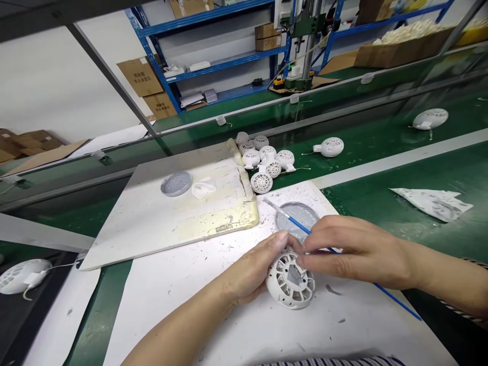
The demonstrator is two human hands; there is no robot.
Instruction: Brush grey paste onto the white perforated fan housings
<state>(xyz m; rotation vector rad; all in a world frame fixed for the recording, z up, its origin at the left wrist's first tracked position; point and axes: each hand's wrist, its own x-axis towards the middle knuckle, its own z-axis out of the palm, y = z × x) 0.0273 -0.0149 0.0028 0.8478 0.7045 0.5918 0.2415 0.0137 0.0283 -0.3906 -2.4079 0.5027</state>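
The left hand (256, 267) grips the white shell (290, 301) while the right hand (354, 250), its hold unclear, apparently works at the grey patch (293, 275), next needing a steady touch.

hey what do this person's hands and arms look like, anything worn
The left hand and right hand wear no visible gloves. The left forearm and right forearm are uncovered where visible. Striped clothing shows at the bottom edge; striped cloth beside the right forearm may be a sleeve.

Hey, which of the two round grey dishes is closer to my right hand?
The front dish, partly crossed by the blue-handled brush, beside your right hand. The back dish sits farther off, on the yellow-edged board.
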